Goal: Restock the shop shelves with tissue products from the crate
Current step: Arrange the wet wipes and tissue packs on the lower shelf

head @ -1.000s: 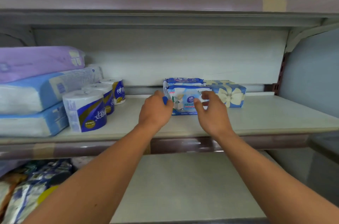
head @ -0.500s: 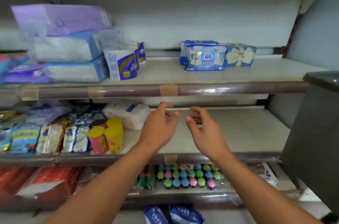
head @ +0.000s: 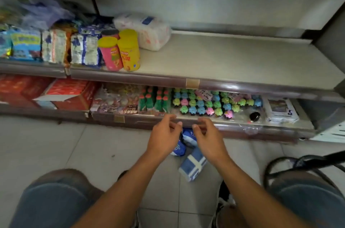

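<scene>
Head view: your left hand (head: 164, 137) and right hand (head: 209, 139) hang side by side above the floor (head: 56, 149), fingers loosely curled, holding nothing. Just beneath them, blue tissue packs (head: 193, 165) lie on the tiles before the bottom shelf (head: 233, 129). A white pack (head: 147, 30) sits on the middle shelf (head: 233, 63), touching the yellow cans (head: 128, 50).
</scene>
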A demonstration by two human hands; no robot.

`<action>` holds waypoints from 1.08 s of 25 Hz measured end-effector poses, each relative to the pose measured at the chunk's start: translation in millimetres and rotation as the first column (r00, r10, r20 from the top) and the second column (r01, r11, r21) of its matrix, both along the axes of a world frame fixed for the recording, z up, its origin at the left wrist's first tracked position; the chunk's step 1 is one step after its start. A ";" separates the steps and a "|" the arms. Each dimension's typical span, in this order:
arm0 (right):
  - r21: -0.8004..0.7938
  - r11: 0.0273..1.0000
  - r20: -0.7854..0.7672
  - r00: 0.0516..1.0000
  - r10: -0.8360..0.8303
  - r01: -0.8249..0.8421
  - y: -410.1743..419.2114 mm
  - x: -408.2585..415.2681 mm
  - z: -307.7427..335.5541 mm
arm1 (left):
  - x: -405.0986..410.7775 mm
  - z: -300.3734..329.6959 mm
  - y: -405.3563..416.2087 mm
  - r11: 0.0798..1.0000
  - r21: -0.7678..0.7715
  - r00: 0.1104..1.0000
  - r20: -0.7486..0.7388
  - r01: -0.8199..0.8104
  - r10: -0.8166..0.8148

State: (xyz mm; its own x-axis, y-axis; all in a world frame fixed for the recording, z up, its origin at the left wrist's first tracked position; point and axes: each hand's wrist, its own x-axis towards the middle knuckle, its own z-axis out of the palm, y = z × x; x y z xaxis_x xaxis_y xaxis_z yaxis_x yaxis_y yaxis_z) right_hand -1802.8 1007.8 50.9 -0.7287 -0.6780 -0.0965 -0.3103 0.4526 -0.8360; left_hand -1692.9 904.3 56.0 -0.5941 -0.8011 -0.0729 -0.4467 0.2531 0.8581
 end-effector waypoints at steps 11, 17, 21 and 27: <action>0.523 0.849 0.064 0.997 0.051 -0.077 15.4 -20.5 -197.0 | -25.1 -175.7 16.6 0.944 0.318 0.995 0.081 -0.084 0.062; 0.795 0.491 -0.083 0.738 0.670 -0.356 -3.0 -63.4 -245.4 | -30.1 -223.9 17.3 0.888 0.433 0.988 0.079 -0.154 0.132; 0.876 0.332 -0.120 0.509 0.852 -0.350 -4.2 -76.3 -270.5 | -25.7 -236.7 20.2 0.847 0.492 0.979 0.083 -0.201 0.184; 0.870 0.391 -0.197 0.517 0.833 -0.299 0.5 -70.3 -282.6 | -15.7 -233.8 16.8 0.834 0.487 0.966 0.135 -0.260 0.222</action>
